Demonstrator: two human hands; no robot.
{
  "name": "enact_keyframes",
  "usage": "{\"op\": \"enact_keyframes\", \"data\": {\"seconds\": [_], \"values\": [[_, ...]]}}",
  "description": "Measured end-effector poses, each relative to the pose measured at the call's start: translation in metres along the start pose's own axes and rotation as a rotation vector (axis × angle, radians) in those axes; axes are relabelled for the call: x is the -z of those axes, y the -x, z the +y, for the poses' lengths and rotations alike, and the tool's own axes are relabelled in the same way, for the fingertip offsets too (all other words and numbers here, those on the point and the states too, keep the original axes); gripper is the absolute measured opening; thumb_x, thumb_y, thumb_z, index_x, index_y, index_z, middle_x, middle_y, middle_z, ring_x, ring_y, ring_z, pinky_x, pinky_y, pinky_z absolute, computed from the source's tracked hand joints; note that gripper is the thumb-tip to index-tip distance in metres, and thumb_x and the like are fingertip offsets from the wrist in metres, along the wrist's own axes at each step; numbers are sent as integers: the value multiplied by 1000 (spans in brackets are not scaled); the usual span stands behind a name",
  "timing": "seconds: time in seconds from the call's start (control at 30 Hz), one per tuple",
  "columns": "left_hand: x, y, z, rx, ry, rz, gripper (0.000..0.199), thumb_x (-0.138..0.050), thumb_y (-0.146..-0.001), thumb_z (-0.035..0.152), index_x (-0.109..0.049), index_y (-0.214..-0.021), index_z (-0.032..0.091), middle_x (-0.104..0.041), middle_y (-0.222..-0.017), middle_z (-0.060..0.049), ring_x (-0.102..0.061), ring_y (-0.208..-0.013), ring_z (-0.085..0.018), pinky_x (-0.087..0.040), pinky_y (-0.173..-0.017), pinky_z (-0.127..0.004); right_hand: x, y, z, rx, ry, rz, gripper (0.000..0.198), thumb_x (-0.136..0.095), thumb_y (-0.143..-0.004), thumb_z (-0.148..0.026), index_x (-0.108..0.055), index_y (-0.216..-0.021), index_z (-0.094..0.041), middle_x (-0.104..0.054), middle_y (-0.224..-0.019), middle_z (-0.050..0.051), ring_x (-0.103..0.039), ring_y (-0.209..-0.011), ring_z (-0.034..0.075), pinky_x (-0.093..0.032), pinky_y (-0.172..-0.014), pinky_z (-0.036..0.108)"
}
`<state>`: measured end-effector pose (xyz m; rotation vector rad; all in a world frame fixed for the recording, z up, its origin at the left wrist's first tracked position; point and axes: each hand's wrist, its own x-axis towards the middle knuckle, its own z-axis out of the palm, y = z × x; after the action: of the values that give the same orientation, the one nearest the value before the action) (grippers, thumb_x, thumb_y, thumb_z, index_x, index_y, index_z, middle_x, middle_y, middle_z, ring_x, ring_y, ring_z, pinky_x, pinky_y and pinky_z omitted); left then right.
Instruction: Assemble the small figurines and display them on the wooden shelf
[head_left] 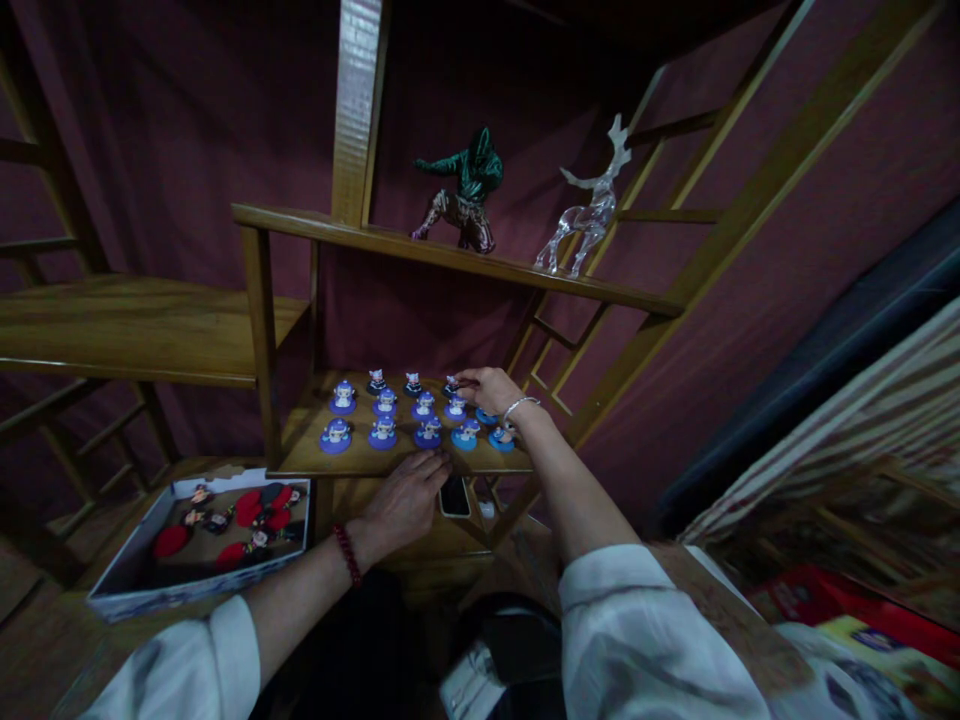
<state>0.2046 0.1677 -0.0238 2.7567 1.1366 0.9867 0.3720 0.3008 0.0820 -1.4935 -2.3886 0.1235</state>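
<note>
Rows of small figurines stand on the wooden shelf (300, 455). In the two nearer rows are figurines on purple and blue round bases, such as a purple-based figurine (336, 434) at the front left. Behind them is a row of dark-based figurines, among them a dark-based figurine (412, 383) in the middle. My right hand (491, 388) reaches over the right end, its fingertips closed on the rightmost dark-based figurine (451, 384). My left hand (409, 500) rests at the shelf's front edge, fingers lying flat, holding nothing.
An open box (202, 582) of red-based figurines sits lower left. Below the shelf edge, near my left hand, lies a phone (454, 497). On the upper shelf (525, 270) stand a green crouching statue (469, 190) and a clear deer figure (585, 215). Wooden uprights frame the shelf.
</note>
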Motion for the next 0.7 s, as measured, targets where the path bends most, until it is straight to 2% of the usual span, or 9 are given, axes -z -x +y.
{"op": "enact_keyframes", "data": {"seconds": [0.13,0.3,0.53,0.63,0.7], "values": [[-2,1,-1,-17,17,12,49,-41,-70,1,-49,-118,10,-52,-122,-13,-43,-118,-21,-36,-100,-40,9,17,-13,26,66,103,25,-54,-79,-26,-64,-102,-24,-69,-91,1,-64,-84,15,-47,-75,22],[-2,3,-2,-31,16,-6,54,-43,-67,1,-45,-121,8,-50,-125,-14,-40,-120,-20,-34,-102,-39,10,42,-36,109,111,219,25,-49,-82,-27,-65,-102,-23,-66,-102,2,-62,-91,18,-46,-83,27],[1,17,0,-28,-35,-36,56,-44,-69,4,-40,-125,6,-42,-132,-16,-30,-127,-22,-29,-104,-39,-2,78,-73,194,-32,314,21,-48,-84,-25,-67,-94,-23,-68,-95,2,-63,-88,17,-47,-82,28],[3,31,-1,-63,-22,-6,50,-42,-74,6,-41,-124,7,-42,-133,-15,-25,-130,-21,-30,-104,-40,-16,96,-96,235,-165,360,22,-48,-84,-26,-66,-95,-25,-69,-92,1,-63,-86,15,-49,-80,28],[4,46,-5,-71,5,-6,43,-41,-76,7,-47,-118,9,-46,-129,-14,-29,-128,-21,-34,-101,-40,-31,109,-116,270,-262,377,22,-47,-84,-25,-66,-95,-25,-69,-91,0,-63,-85,14,-49,-79,27]]}}
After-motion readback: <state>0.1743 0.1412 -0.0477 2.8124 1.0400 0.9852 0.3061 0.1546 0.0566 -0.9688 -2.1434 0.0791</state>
